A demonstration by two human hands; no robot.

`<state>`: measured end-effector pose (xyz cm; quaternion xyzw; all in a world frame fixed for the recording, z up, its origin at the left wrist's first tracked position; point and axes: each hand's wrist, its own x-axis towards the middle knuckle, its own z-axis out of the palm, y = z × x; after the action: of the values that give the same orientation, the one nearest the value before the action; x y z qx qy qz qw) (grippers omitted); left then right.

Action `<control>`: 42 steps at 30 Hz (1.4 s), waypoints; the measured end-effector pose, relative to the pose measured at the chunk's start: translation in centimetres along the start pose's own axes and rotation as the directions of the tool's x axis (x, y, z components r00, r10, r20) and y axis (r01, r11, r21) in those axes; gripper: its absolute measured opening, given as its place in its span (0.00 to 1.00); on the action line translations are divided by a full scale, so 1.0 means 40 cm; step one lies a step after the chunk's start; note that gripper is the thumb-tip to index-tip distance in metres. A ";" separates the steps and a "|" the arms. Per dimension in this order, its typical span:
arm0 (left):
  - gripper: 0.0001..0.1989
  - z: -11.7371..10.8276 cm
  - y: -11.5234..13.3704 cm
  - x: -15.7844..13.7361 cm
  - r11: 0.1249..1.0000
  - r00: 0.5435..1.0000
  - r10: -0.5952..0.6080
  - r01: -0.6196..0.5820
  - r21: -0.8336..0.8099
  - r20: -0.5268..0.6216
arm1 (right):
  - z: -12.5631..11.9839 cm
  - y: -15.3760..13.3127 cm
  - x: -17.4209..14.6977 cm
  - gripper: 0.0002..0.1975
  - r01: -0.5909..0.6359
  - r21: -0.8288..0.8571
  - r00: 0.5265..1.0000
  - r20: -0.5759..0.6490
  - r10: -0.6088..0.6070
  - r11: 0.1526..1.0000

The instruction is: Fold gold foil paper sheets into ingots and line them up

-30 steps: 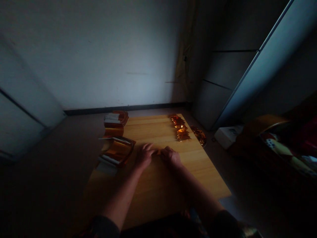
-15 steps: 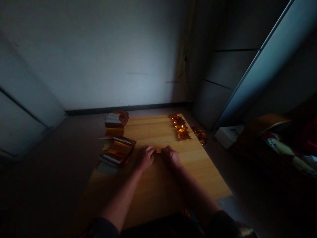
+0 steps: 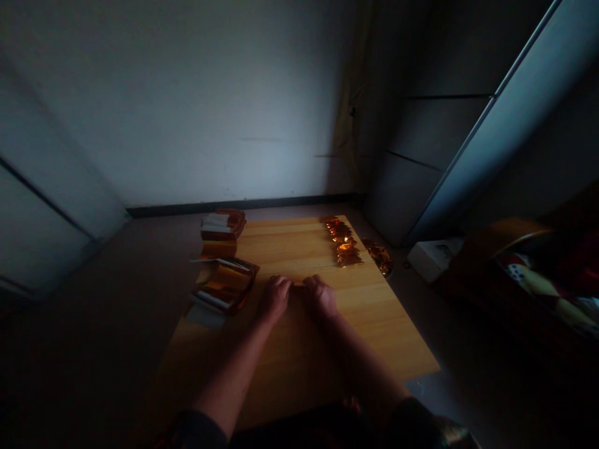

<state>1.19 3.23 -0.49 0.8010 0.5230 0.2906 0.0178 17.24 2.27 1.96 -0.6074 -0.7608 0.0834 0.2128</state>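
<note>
My left hand [image 3: 276, 294] and my right hand [image 3: 321, 294] are close together over the middle of the wooden table [image 3: 374, 318]. Both are closed, fingers curled, gripping the two ends of a narrow strip of folded gold foil paper [image 3: 298, 284]. Only a short piece of the strip shows between them; fingers and dim light hide the rest. Left of my left hand lies a stack of gold foil sheets [image 3: 229, 282] with pale edges. Beyond my right hand, folded shiny gold foil pieces [image 3: 349, 254] sit in a row near the table's right edge.
More foil sheets [image 3: 219, 222] lie at the table's far left corner. On the floor past the right edge is a heap of gold foil pieces [image 3: 378, 257]. A white box [image 3: 430, 259] stands farther right, near a dark cabinet [image 3: 416, 134]. A wall rises behind the table.
Both hands remain on the foil strip in nearly the same place, with a slight shift of the fingers. The whole view has moved a little.
</note>
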 end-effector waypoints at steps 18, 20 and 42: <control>0.10 0.007 -0.002 -0.014 1.000 0.990 -0.013 0.009 -0.029 -0.140 | 0.028 -0.006 0.005 0.07 0.060 0.076 0.998 0.012 -0.062 0.995; 0.12 0.008 -0.006 -0.015 0.999 0.989 -0.009 0.002 -0.049 -0.146 | 0.024 -0.008 0.003 0.06 0.091 0.059 0.996 0.013 -0.092 0.994; 0.09 -0.010 0.001 -0.008 0.905 0.954 -0.298 0.279 -0.322 -0.010 | 0.022 0.002 0.004 0.09 0.000 0.132 0.999 -0.053 0.007 0.991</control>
<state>0.91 2.83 -0.28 0.6925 0.5825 0.3886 0.1735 16.91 2.54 1.18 -0.5952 -0.7467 0.1178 0.2725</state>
